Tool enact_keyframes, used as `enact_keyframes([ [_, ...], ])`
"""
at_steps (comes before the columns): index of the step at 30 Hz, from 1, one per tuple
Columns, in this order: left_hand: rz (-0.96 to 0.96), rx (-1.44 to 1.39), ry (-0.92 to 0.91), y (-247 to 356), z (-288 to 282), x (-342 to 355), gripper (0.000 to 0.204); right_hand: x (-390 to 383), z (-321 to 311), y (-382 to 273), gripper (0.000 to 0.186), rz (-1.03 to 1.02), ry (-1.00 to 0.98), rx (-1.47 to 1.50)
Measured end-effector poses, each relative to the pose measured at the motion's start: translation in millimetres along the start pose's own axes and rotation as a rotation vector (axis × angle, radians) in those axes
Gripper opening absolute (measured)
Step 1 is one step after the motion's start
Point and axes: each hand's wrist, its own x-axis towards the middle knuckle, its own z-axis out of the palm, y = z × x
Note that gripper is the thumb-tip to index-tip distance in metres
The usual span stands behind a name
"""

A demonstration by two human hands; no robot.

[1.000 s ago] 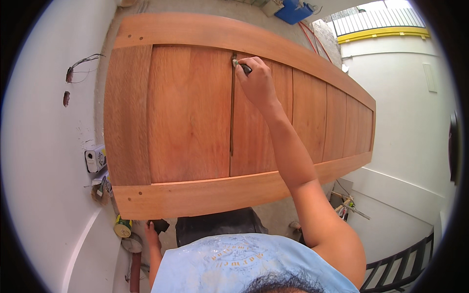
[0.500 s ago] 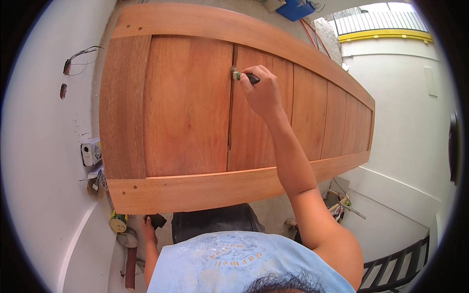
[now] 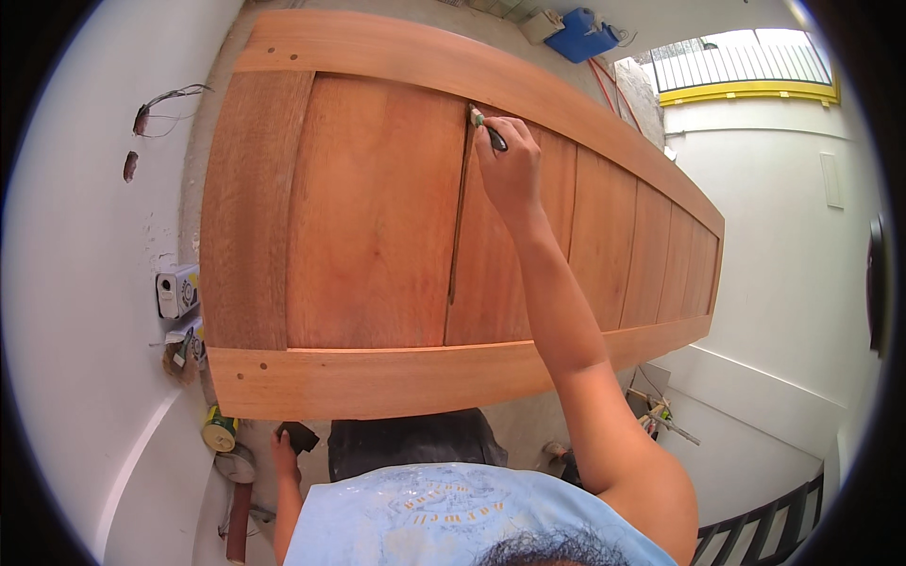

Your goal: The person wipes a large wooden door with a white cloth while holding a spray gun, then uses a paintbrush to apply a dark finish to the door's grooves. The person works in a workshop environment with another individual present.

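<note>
A large reddish-brown wooden door (image 3: 377, 217) with recessed planks lies flat in front of me. My right hand (image 3: 512, 170) is closed around the dark handle of a small paintbrush (image 3: 493, 137). The bristles touch the groove between the first two planks, close to the far frame rail. Along much of that groove runs a dark wet-looking line (image 3: 457, 245). Low beside the door's near left corner, my left hand (image 3: 285, 455) grips a small black object (image 3: 299, 437), possibly a container; its inside is hidden.
At left, a white metal can (image 3: 177, 292), a yellow-green tin (image 3: 220, 432) and a grinder-like tool (image 3: 238, 481) stand by the wall. Wires (image 3: 156, 113) poke from that wall. A blue jug (image 3: 580, 38) sits beyond the door, black slatted metalwork (image 3: 764, 528) at lower right.
My right hand has drawn the brush along the groove toward the far rail. The view has shifted slightly. My left hand still holds the black object, which is now tilted differently.
</note>
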Motion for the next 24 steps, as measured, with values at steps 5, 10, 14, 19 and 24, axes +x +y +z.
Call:
enact_keyframes([
  [5, 0.013, 0.113, -0.006, -2, 3, -1, 0.046, 14, -26, -14, 0.016, 0.232, -0.14, 0.062],
  [10, 0.038, 0.041, 0.006, 1, 18, -4, 0.041, 15, -20, -7, 0.017, 0.058, -0.013, 0.045],
  [14, 0.094, 0.148, 0.017, 2, 23, -25, 0.043, 5, -21, 6, 0.017, 0.045, -0.133, 0.037],
  [19, -0.024, -0.059, 0.113, -30, 30, -45, 0.042, -58, -77, -46, 0.015, 0.063, -0.55, 0.088],
  [24, -0.049, -0.124, 0.163, -26, 67, -82, 0.042, -114, -122, -82, 0.015, 0.091, -0.902, 0.232],
])
